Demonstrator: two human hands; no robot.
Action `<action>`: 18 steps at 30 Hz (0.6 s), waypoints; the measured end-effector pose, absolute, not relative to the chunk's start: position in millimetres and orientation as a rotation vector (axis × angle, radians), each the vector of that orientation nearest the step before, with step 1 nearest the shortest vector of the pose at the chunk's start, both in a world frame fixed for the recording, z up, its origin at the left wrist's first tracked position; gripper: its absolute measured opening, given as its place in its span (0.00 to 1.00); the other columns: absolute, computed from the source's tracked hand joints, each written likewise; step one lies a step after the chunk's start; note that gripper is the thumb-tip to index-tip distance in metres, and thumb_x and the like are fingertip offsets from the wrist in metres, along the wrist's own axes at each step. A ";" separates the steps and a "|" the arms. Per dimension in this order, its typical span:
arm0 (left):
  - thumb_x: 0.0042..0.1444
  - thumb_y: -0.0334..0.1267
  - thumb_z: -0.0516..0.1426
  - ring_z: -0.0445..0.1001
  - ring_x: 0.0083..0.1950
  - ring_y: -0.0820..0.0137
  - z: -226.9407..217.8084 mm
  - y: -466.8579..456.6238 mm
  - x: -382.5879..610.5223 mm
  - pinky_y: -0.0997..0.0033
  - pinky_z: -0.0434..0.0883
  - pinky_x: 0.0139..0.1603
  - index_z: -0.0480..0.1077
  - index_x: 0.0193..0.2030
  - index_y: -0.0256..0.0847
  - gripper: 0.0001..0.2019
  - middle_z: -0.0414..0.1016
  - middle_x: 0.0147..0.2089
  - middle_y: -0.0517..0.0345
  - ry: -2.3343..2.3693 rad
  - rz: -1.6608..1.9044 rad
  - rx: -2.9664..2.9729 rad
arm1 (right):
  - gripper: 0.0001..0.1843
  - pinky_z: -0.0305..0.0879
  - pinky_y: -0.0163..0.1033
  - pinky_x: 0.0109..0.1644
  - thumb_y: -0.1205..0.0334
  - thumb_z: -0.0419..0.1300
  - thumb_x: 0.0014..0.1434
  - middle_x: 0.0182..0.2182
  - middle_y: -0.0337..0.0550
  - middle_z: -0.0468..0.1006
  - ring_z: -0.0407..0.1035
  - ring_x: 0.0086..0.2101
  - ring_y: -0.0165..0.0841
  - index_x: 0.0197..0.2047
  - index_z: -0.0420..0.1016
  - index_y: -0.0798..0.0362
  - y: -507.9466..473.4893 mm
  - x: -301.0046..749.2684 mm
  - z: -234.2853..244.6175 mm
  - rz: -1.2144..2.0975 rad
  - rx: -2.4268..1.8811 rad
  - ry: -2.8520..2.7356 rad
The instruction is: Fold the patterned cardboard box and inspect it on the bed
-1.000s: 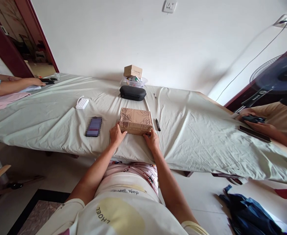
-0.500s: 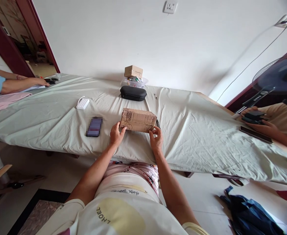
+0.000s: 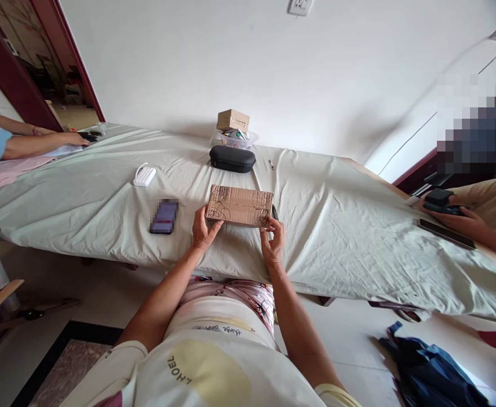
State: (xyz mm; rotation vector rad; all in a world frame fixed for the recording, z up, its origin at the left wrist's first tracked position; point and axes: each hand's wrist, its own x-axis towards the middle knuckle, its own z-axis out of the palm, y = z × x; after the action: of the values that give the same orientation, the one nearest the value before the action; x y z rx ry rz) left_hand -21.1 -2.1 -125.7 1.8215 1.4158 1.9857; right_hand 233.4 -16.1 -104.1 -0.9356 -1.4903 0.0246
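A brown cardboard box (image 3: 240, 206) with dark curly drawings at its corners is between my hands, near the front of the cloth-covered table. My left hand (image 3: 204, 227) grips its left end, thumb along the near edge. At the near right corner, my right hand (image 3: 273, 237) closes thumb and fingers on the box. A dark pen (image 3: 275, 212) shows partly past the box's right end. Left of my left hand lies a dark phone (image 3: 164, 217). Behind the box rests a black zip case (image 3: 233, 159).
A white power bank (image 3: 145, 175) lies at left. At the back, a clear plastic basket (image 3: 251, 139) carries a small carton (image 3: 233, 120). A small pen-like item (image 3: 272, 164) lies nearby. Other people's hands (image 3: 76, 139) are at far left, and a person at right holds a black device (image 3: 442, 202).
The box has tipped so its decorated top now faces me more fully and its near side shows less. Both hands keep hold of it. The view has shifted slightly.
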 end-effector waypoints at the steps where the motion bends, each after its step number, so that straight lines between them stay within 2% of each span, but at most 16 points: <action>1: 0.63 0.64 0.62 0.74 0.65 0.53 -125.4 -2.1 -20.7 0.52 0.73 0.64 0.60 0.70 0.44 0.38 0.72 0.63 0.41 1.425 1.976 1.808 | 0.20 0.74 0.45 0.42 0.49 0.61 0.69 0.48 0.49 0.77 0.73 0.42 0.38 0.59 0.73 0.47 -15.8 233.1 -104.0 0.023 -0.942 -1.487; 6: 0.65 0.60 0.61 0.74 0.65 0.54 -121.2 -5.2 -21.3 0.54 0.74 0.64 0.62 0.69 0.43 0.34 0.72 0.62 0.41 1.368 1.988 1.784 | 0.21 0.74 0.45 0.43 0.47 0.57 0.69 0.49 0.51 0.77 0.73 0.46 0.40 0.59 0.72 0.47 -15.8 232.4 -102.9 0.104 -1.013 -1.476; 10: 0.65 0.57 0.60 0.74 0.64 0.54 -116.4 -8.6 -22.8 0.51 0.73 0.66 0.64 0.67 0.43 0.30 0.73 0.61 0.42 1.315 1.979 1.802 | 0.22 0.73 0.48 0.46 0.41 0.58 0.67 0.46 0.48 0.76 0.72 0.42 0.39 0.55 0.69 0.47 -17.5 233.1 -105.3 0.133 -1.070 -1.482; 13: 0.61 0.53 0.65 0.75 0.62 0.54 -113.7 -10.7 -22.2 0.51 0.74 0.66 0.65 0.65 0.44 0.31 0.74 0.59 0.45 1.378 1.957 1.777 | 0.26 0.72 0.50 0.49 0.37 0.63 0.64 0.45 0.46 0.74 0.70 0.41 0.39 0.53 0.66 0.47 -22.6 227.6 -108.5 0.042 -1.123 -1.468; 18: 0.52 0.52 0.72 0.77 0.61 0.51 -113.6 -10.5 -17.0 0.48 0.76 0.64 0.68 0.62 0.45 0.34 0.76 0.57 0.46 1.488 1.922 1.742 | 0.35 0.70 0.58 0.57 0.33 0.66 0.61 0.49 0.52 0.71 0.69 0.50 0.48 0.58 0.63 0.48 -38.8 199.6 -107.1 -0.169 -1.225 -1.418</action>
State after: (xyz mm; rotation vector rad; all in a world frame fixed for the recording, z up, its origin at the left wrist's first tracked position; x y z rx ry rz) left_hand -17.0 -10.5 -113.6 1.7422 1.4884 1.9224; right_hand 199.6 -38.8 -107.1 -1.2251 -1.4180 -0.1694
